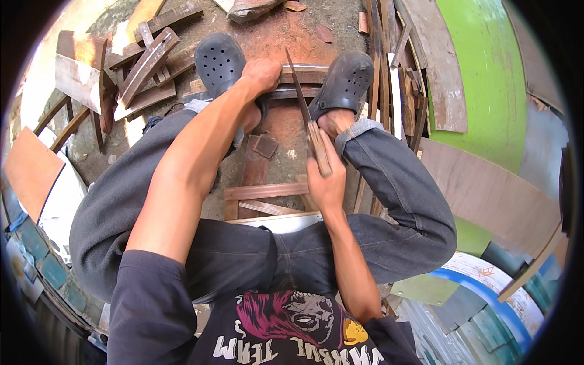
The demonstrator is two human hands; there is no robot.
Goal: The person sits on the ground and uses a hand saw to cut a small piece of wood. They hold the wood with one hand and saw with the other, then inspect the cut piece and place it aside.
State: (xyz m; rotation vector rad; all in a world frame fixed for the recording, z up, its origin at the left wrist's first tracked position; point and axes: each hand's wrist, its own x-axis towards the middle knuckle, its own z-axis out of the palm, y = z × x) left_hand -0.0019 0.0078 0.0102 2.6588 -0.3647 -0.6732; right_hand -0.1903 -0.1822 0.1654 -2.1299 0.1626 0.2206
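My right hand [326, 182] is wrapped round the wooden handle of a handsaw [298, 85]. The narrow dark blade points away from me and crosses a wooden board [304, 74] between my feet. At the left part of that board my left hand [261, 76] is closed on it, its fingertips partly hidden. Two dark clogs, a left clog [220, 64] and a right clog [348, 82], stand at the board's two ends. Reddish sawdust [304, 36] covers the ground beyond the board. The handle looks slightly blurred.
A pile of wood offcuts [149, 67] lies at the far left. Long wooden strips [383, 61] lie along the right, beside a green panel [486, 73] and a curved plywood sheet [493, 194]. Below my hands is a small wooden frame [261, 193] between my legs.
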